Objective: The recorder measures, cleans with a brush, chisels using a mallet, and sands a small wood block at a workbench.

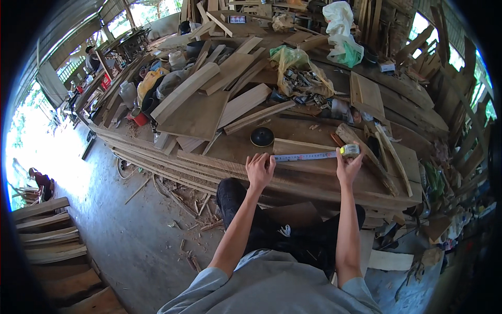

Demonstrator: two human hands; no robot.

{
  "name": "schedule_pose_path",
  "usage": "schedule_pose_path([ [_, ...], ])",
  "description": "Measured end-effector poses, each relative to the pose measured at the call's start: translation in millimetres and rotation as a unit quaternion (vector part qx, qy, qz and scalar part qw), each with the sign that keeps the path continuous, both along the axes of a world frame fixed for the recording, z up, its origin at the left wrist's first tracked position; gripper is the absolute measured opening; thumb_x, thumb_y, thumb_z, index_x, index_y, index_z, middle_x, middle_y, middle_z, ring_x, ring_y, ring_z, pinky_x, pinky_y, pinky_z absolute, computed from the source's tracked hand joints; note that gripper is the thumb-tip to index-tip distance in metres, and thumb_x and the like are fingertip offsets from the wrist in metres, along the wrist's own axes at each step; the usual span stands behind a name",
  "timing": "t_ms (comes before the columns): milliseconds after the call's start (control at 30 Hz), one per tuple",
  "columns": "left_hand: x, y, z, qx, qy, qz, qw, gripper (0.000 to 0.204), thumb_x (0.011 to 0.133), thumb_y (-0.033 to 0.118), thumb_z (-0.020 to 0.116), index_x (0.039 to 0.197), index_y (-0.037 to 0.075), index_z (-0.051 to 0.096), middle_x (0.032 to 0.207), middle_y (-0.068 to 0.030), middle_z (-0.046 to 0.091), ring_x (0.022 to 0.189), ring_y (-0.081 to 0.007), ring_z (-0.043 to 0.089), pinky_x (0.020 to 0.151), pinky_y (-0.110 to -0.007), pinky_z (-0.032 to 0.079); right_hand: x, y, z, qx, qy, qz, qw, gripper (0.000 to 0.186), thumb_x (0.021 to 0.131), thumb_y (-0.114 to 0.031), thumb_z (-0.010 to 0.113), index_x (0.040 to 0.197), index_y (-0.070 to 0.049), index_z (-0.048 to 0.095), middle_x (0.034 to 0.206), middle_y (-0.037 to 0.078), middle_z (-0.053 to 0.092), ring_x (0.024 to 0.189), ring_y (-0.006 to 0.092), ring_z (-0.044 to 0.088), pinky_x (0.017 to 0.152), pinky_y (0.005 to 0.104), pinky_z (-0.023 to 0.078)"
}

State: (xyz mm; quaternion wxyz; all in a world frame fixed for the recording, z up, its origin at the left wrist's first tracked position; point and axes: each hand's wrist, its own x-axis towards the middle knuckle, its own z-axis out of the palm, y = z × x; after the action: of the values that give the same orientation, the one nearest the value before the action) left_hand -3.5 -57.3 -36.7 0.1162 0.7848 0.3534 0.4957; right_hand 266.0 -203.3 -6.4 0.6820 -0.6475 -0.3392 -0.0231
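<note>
My left hand (260, 171) pinches the end of an extended tape measure blade (306, 156) at the front of the pile of boards. My right hand (347, 167) grips the tape's yellow and silver case (349, 150), with the blade stretched straight between the two hands along a wooden board (308, 166). A round black object (262, 137) sits just behind the blade, toward the left. To the right of the case lie a rough wooden piece (377, 172) and thin slats (400, 175).
Stacked boards (209, 83), a yellowish bag of small scraps (303, 76) and a white bag (342, 31) cover the pile. Planks (49, 246) lie at the lower left, offcuts (196, 201) on the concrete floor (115, 220). A person (94, 60) is at the back left.
</note>
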Motion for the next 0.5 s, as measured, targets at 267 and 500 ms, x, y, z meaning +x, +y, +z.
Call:
schedule_pose_path([
  [267, 3, -2, 0, -0.001, 0.014, 0.013, 1.000, 0.032, 0.100, 0.027, 0.065, 0.073, 0.010, 0.057, 0.065, -0.0076, 0.054, 0.072, -0.0298, 0.060, 0.073, -0.043, 0.041, 18, 29, -11, 0.007, -0.013, -0.004, 1.000, 0.076, 0.096, -0.019, 0.083, 0.155, -0.009, 0.037, 0.151, 0.017, 0.048, 0.131, 0.0273, 0.057, 0.105, 0.0407, 0.054],
  [500, 7, 1, 0, 0.017, 0.006, 0.003, 1.000, 0.032, 0.100, 0.027, 0.064, 0.074, 0.010, 0.056, 0.068, -0.0086, 0.056, 0.073, -0.0306, 0.060, 0.073, -0.044, 0.041, 29, 24, -18, -0.049, -0.079, -0.094, 0.991, 0.074, 0.098, -0.024, 0.081, 0.154, -0.007, 0.037, 0.150, 0.021, 0.048, 0.138, 0.0357, 0.052, 0.113, 0.0456, 0.047],
])
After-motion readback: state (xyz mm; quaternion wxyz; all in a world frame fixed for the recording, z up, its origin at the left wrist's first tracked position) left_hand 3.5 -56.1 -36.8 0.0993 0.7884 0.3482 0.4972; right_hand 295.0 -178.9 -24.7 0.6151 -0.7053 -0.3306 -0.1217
